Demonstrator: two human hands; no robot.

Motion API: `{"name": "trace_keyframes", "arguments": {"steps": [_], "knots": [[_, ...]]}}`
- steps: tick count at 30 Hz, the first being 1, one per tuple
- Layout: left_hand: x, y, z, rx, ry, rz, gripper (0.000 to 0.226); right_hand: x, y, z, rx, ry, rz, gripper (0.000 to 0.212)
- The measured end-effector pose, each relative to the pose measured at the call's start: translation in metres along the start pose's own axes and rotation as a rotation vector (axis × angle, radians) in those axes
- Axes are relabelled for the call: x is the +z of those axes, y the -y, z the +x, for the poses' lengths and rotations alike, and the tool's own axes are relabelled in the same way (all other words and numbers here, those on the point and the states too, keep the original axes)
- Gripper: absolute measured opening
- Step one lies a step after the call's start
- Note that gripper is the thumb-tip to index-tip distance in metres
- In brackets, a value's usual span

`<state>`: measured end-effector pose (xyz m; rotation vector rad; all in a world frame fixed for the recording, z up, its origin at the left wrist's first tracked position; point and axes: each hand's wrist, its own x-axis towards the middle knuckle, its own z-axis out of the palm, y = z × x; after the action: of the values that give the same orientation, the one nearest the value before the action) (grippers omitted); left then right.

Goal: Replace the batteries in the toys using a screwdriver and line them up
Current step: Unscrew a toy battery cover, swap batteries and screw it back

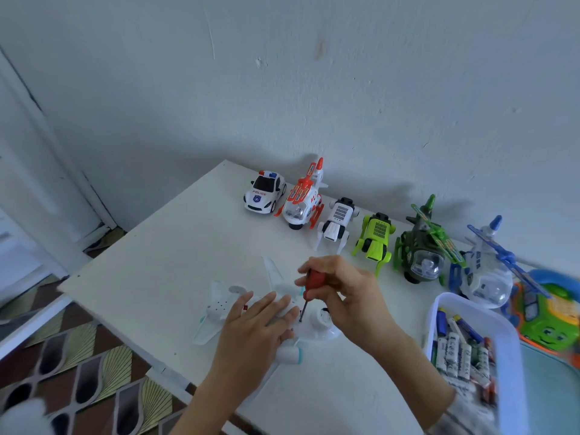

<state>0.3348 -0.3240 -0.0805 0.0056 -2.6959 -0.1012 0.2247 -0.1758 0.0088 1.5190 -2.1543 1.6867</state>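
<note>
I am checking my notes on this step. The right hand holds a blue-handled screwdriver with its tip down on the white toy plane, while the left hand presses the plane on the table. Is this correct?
Not quite: in the head view the screwdriver handle is red, not blue. The rest stands: the right hand grips it tip down on the white toy plane, and the left hand presses the plane on the table.

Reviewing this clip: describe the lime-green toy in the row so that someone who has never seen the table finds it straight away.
Start at the white table and follow the row of toys along the wall. The lime-green robot dog stands fourth from the left, between the white robot dog and the dark green helicopter. It alone is bright lime and four-legged, with no rotor.
</note>
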Motion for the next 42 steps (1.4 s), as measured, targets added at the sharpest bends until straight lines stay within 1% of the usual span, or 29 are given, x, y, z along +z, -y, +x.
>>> {"name": "trace_keyframes", "arguments": {"steps": [1,3,5,7,8,9,13,15,18,20,23,25,27,28,30,32,33,35,37,39,40,42], "knots": [[0.0,0.0,0.0,0.002,-0.004,0.0,0.035,0.001,-0.001,-0.001,-0.012,-0.007,0.013,0.046],[-0.001,0.0,0.001,0.011,-0.004,-0.001,0.034,0.009,-0.001,-0.004,-0.108,-0.067,-0.041,0.046],[-0.001,0.001,0.003,0.017,-0.004,-0.008,0.034,0.021,-0.002,-0.007,-0.181,-0.21,-0.173,0.043],[-0.002,0.001,0.003,0.012,0.018,-0.001,0.035,0.029,-0.005,-0.011,-0.16,-0.391,-0.268,0.039],[-0.002,0.001,0.003,0.004,0.029,0.003,0.036,0.03,-0.006,-0.012,-0.134,-0.45,-0.275,0.038],[-0.002,0.001,0.004,-0.002,0.036,0.005,0.038,0.03,-0.005,-0.013,-0.115,-0.47,-0.267,0.036],[0.0,0.003,0.003,0.002,0.048,-0.001,0.038,0.025,0.001,-0.017,-0.038,-0.367,-0.206,0.042],[0.001,0.003,0.004,0.001,0.055,0.004,0.038,0.027,0.0,-0.02,-0.02,-0.391,-0.133,0.044],[0.003,0.004,0.004,0.008,0.052,0.003,0.037,0.033,-0.003,-0.019,-0.019,-0.46,-0.171,0.047],[0.003,0.005,0.004,0.012,0.051,0.002,0.037,0.034,-0.003,-0.013,0.019,-0.429,-0.178,0.049],[0.002,0.005,0.005,0.011,0.056,0.003,0.037,0.027,0.0,-0.005,0.005,-0.362,-0.224,0.041],[0.001,0.004,0.004,0.006,0.056,0.0,0.038,0.022,0.002,-0.004,0.017,-0.332,-0.161,0.04],[0.001,0.003,0.005,0.008,0.04,-0.001,0.036,0.024,0.005,-0.005,0.01,-0.321,-0.066,0.045],[0.001,0.003,0.005,0.01,0.026,-0.005,0.034,0.029,0.005,-0.007,-0.021,-0.344,-0.063,0.044],[0.001,0.004,0.007,0.018,0.005,-0.019,0.029,0.042,0.005,-0.012,-0.086,-0.424,-0.162,0.04],[-0.001,0.004,0.008,0.016,-0.002,-0.027,0.027,0.053,0.006,-0.014,-0.113,-0.494,-0.22,0.04],[-0.001,0.004,0.007,0.012,0.001,-0.031,0.027,0.056,0.008,-0.014,-0.111,-0.503,-0.23,0.04],[-0.001,0.004,0.007,0.004,0.019,-0.04,0.029,0.051,0.009,-0.01,-0.07,-0.48,-0.209,0.039],[-0.001,0.003,0.007,0.0,0.032,-0.042,0.032,0.04,0.011,-0.003,0.02,-0.401,-0.157,0.042],[-0.002,0.003,0.006,-0.007,0.053,-0.034,0.034,0.03,0.012,-0.001,0.108,-0.306,-0.039,0.05],[-0.002,0.003,0.007,-0.007,0.063,-0.025,0.036,0.027,0.012,0.001,0.125,-0.289,-0.007,0.051],[-0.002,0.003,0.005,-0.01,0.078,-0.019,0.037,0.025,0.011,0.0,0.084,-0.345,-0.071,0.046]]}}
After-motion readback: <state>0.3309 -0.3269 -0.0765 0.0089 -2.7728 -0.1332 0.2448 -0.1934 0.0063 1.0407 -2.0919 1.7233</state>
